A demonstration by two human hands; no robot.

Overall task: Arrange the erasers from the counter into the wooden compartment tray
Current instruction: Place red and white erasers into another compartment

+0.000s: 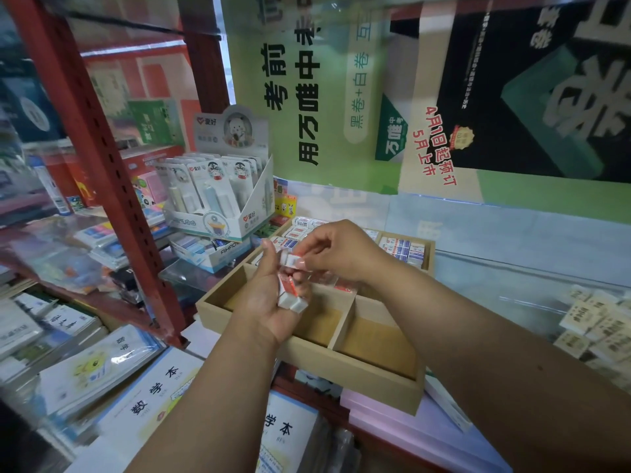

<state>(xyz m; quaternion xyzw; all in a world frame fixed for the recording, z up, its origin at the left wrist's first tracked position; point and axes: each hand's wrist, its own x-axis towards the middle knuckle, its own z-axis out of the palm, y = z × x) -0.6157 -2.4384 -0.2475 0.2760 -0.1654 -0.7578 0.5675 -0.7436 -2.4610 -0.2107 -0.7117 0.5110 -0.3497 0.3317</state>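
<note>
Over tray [355,377] (wooden) — both hands [273,302] hold erasers [290,298].

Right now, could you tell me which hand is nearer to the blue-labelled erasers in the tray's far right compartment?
Right. The right hand hovers just left of the blue-labelled erasers; the left hand is lower and further left.

White, red-sleeved erasers [290,295] are held above the wooden compartment tray [358,377], its far compartments filled.

red-and-white erasers [288,295], tan wooden tray [355,377]
</note>
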